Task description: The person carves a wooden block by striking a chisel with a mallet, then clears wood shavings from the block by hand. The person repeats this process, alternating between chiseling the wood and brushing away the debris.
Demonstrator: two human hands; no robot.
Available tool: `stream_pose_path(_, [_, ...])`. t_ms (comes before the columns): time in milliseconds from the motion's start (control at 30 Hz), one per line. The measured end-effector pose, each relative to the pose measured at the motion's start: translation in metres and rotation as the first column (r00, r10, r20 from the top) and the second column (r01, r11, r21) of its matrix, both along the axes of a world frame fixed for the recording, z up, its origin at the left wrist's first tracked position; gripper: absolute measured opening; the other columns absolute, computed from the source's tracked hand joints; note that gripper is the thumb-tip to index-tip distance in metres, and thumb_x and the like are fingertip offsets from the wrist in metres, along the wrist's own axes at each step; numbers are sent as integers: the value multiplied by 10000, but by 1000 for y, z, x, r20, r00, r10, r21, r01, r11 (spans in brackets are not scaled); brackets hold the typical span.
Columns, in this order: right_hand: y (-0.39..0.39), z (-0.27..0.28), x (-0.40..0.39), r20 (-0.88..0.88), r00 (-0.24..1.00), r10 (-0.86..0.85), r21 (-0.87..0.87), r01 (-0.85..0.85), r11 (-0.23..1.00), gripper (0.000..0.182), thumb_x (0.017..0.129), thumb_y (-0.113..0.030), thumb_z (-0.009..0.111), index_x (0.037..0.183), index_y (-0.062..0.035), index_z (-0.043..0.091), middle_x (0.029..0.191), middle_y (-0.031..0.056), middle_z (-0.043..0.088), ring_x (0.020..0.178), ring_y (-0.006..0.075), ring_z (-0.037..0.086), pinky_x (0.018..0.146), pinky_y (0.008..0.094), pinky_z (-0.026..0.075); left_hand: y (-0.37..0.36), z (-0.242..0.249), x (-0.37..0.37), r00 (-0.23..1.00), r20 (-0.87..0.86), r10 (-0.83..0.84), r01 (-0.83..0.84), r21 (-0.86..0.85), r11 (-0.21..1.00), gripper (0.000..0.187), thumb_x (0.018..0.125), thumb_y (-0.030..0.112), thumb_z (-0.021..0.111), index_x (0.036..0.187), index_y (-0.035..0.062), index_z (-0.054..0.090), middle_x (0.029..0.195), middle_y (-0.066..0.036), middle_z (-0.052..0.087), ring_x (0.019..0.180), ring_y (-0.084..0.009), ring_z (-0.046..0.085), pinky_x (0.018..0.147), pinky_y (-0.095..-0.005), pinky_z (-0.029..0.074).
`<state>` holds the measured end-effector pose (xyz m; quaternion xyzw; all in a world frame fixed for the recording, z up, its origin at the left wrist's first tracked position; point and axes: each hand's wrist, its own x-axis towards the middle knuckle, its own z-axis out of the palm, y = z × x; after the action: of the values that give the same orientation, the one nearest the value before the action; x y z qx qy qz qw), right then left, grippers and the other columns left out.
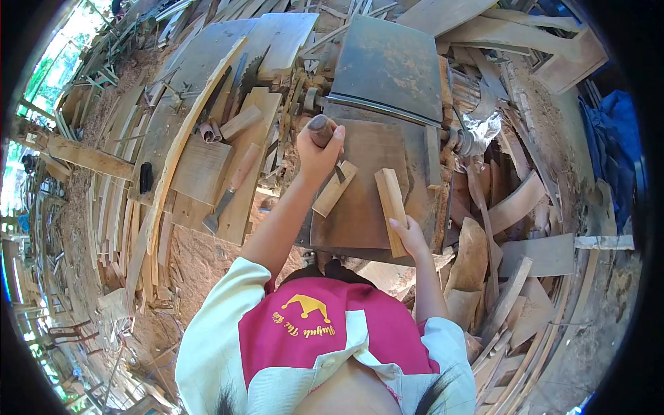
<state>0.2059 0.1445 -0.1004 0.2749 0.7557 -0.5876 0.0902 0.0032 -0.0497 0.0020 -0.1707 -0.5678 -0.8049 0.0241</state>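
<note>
My left hand (pixel 319 153) is wrapped around the thick wooden handle of a chisel (pixel 320 130), held upright with the blade pointing down. The chisel's tip meets a short wooden block (pixel 328 198) that lies slanted on a brown board (pixel 356 225). To the right, a longer wooden block (pixel 391 200) rests on the same surface. My right hand (pixel 413 238) grips the near end of this longer block, thumb on top and the other fingers mostly hidden.
Ahead stands a machine's flat metal table (pixel 387 66). On a plank to the left lie a second chisel (pixel 242 171), a small wood block (pixel 241 123) and a toothed saw blade (pixel 253 72). Wood offcuts (pixel 508 301) are heaped at the right, near a blue tarp (pixel 615 131).
</note>
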Motion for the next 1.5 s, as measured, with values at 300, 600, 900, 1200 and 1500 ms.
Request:
stream_pose_path(300, [-12, -5, 2, -14, 998, -63, -13, 63, 998, 528, 791, -361, 622, 1101, 51, 508, 963, 106, 578, 876, 149, 538, 785, 287, 429, -3, -3, -6, 999, 38, 37, -37, 5, 999, 76, 817, 51, 551, 778, 14, 497, 558, -27, 508, 472, -98, 501, 445, -227, 398])
stream_pose_path(600, [-8, -8, 4, -9, 998, -54, 31, 55, 998, 545, 753, -397, 650, 1052, 42, 531, 939, 127, 603, 853, 172, 573, 763, 296, 448, 1, -3, -10, 996, 66, 62, -65, 40, 997, 87, 815, 48, 554, 765, 16, 490, 554, -33, 506, 467, -100, 501, 447, -231, 402])
stream_pose_path(900, [-7, -13, 5, -15, 998, -64, 25, 64, 998, 561, 746, -403, 655, 1061, 43, 526, 945, 128, 602, 862, 176, 572, 770, 298, 446, -2, -7, 1, 995, 15, 100, -100, 80, 992, 95, 820, 49, 543, 762, 23, 473, 552, -34, 506, 461, -95, 495, 434, -226, 385])
stream_pose_path(1200, [-6, -2, -4, 143, 989, 33, 295, -74, 953, 585, 730, -383, 649, 1047, 89, 512, 964, 188, 597, 889, 227, 587, 765, 324, 454, 5, -31, -3, 965, -177, 195, -232, -217, 948, 176, 740, 80, 641, 763, 32, 473, 596, -18, 507, 512, -83, 480, 473, -237, 393])
stream_pose_path(1500, [2, 161, -26, -475, 880, -14, 26, 30, 999, 388, 770, -231, 583, 1041, 38, 511, 953, 138, 585, 785, 204, 583, 708, 326, 467, 16, -4, 18, 928, -360, 97, -204, -272, 941, 214, 707, 91, 664, 818, 38, 489, 645, -63, 550, 572, -119, 532, 555, -259, 441])
